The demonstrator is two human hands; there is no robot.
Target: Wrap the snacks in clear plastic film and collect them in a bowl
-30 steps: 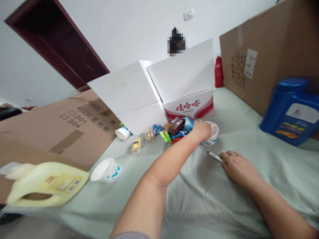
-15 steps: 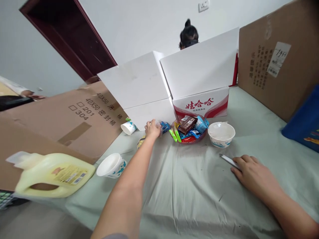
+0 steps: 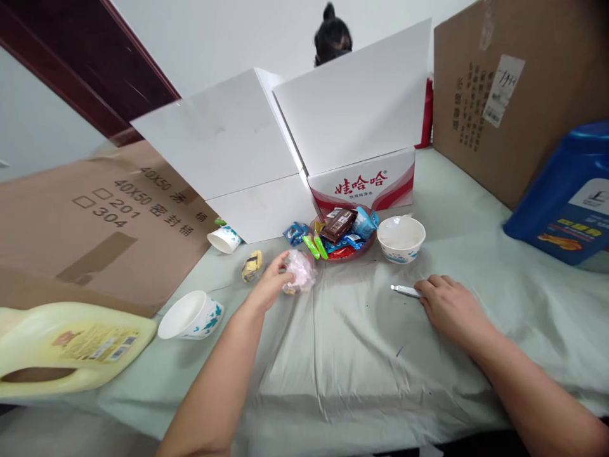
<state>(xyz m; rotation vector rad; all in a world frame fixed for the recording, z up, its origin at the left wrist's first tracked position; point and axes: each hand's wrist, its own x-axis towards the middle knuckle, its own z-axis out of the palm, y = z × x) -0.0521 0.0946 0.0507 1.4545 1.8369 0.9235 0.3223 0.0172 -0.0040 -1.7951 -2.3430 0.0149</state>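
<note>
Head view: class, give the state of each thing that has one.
left hand: fingers closed on clear candy bag
right hand: flat, open, by white pen
white carton: flaps open
yellow jug: lying on side
blue jug: upright
near paper cup: on its side
white bowl: upright

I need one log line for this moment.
left hand: grips candy bag | right hand: flat on cloth, touches white pen | paper bowl: beside snack plate
</note>
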